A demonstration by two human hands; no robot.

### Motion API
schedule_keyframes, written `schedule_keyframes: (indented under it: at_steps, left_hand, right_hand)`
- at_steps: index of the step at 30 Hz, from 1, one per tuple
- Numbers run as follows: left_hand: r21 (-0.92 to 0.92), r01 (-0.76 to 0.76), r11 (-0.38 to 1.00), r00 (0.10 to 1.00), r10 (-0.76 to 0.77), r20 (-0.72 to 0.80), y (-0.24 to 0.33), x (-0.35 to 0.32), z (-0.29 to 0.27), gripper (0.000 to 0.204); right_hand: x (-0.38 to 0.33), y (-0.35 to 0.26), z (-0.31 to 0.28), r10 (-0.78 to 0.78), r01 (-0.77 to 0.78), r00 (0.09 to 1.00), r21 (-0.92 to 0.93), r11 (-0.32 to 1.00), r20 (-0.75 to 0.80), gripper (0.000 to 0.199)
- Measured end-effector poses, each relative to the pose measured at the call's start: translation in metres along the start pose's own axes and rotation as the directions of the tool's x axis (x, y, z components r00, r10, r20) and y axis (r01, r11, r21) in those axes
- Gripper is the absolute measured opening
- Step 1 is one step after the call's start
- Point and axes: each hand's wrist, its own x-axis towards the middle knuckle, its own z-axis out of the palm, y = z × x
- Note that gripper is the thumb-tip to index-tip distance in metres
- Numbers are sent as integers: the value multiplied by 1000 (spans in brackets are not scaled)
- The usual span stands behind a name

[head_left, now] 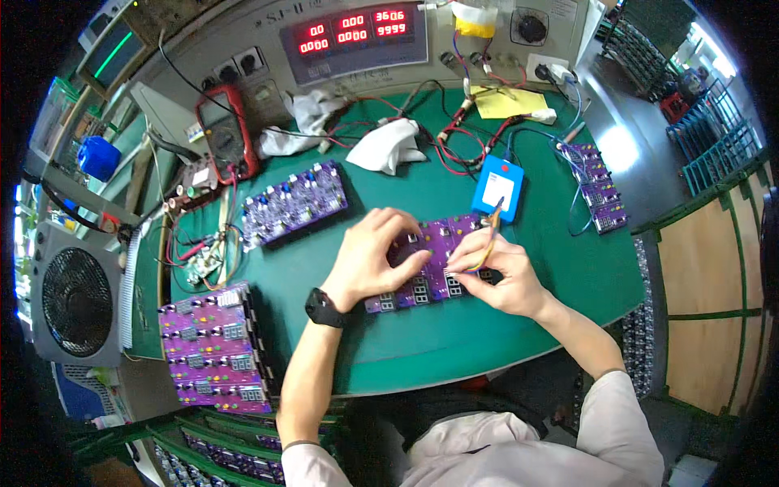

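A purple circuit board (438, 235) with white-segment displays along its near edge lies on the green bench mat in front of me. My left hand (375, 256), a black band on its wrist, rests over the board's left part with thumb and fingers apart. Above the board's right half, my right hand (507, 274) pinches the end of a bundle of coloured wires (492, 239). Its tip is down at the board near the displays; whether it touches is too small to tell. The wires lead up to a blue box (498, 188) just beyond the board.
Another purple board (294, 203) lies at the far left, and a stack of boards (215, 347) stands nearer. A narrow board strip (594, 188) sits by the right edge. Behind are a red multimeter (225, 134), white cloths (388, 146), tangled leads and a power supply (357, 40). A fan (77, 290) stands left.
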Motion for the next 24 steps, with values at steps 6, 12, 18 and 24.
schedule_keyframes:
  at_steps: [6, 12, 18, 24]
  left_hand:
    - [-149, 108, 983, 992, -115, -44, -7, -5, 3, 29]
    - [-276, 216, 936, 975, -221, 12, -13, -9, 3, 23]
    - [-340, 245, 908, 967, -255, 15, -16, -9, 3, 23]
    - [-317, 295, 901, 955, -287, 72, -16, -8, 2, 23]
  right_hand:
    - [-9, 1, 15, 44, -38, 996, -74, 997, 78, 18]
    - [-12, -3, 20, 45, -30, 992, -125, 992, 115, 19]
    - [-10, -4, 19, 71, -48, 987, -160, 986, 141, 22]
    - [-10, -1, 19, 40, -9, 987, -194, 981, 154, 21]
